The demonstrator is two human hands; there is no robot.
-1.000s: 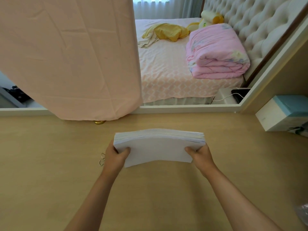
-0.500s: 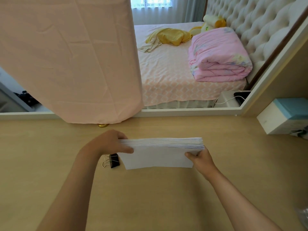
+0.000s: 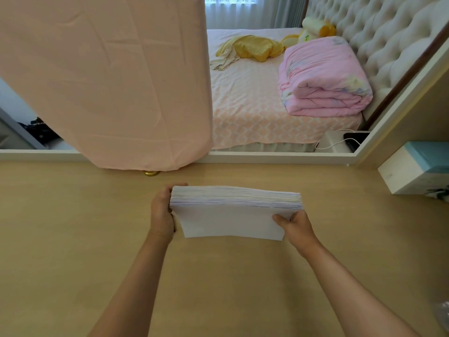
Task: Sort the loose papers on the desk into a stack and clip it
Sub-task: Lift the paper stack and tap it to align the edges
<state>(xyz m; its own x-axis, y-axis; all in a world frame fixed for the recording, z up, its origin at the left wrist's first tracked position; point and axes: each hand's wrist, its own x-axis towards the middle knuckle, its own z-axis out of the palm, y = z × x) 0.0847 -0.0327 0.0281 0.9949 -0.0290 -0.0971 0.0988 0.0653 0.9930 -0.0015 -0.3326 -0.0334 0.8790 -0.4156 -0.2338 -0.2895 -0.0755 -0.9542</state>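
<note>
Since half a second ago, the left hand [image 3: 161, 215] has dropped from the stack's top to its left edge, hiding the binder clip. On the desk [image 3: 73, 239], the paper stack [image 3: 230, 222] stands on edge just in front of the pink cloth [image 3: 104, 81]. It's thick and white, with a slightly ragged top. Left grips the side, and the right hand [image 3: 294, 226] pinches the near corner. Looks like squaring-up; next needs one hand free for clipping.

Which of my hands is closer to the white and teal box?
Right. The right hand grips the right corner of the paper stack, left of the box and nearer you; the left hand holds the stack's left edge, farther off across the stack.
</note>
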